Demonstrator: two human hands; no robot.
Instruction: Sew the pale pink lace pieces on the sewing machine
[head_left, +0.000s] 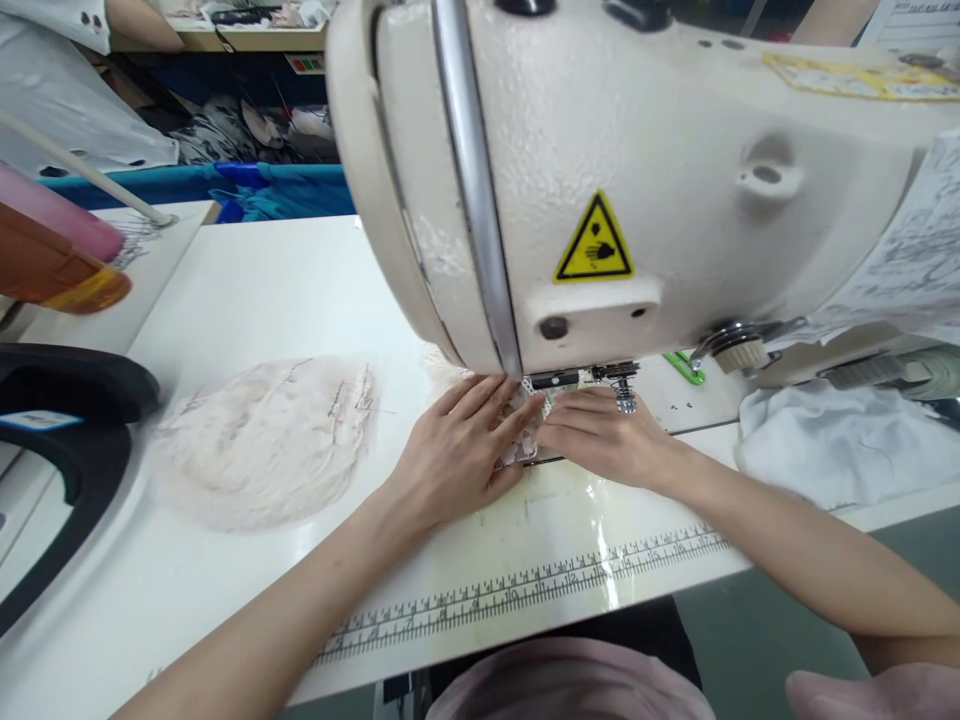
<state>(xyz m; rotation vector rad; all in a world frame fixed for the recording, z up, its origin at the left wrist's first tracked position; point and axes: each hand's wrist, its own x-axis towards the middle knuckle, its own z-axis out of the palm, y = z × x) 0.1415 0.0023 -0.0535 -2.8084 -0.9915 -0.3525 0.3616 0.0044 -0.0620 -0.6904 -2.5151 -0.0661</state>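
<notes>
Under the needle area of a white sewing machine [645,180], a small piece of white lace fabric [525,425] lies on the bed, mostly covered by my hands. My left hand [461,445] rests flat on the lace from the left, its fingers stretched and apart. From the right, my right hand [611,435] has its fingers together at the lace's edge beside the machine head. Its fingertips are partly hidden, and it looks closed on the fabric. To the left lies a pale pink lace pile [270,440] with loose dark threads.
A printed ruler strip [525,595] runs along the table's front edge. A black curved object [97,480] stands at left, near thread cones [60,245]. White cloth [840,440] and a green tool [684,368] lie at right. Another person's sleeve [56,90] shows behind.
</notes>
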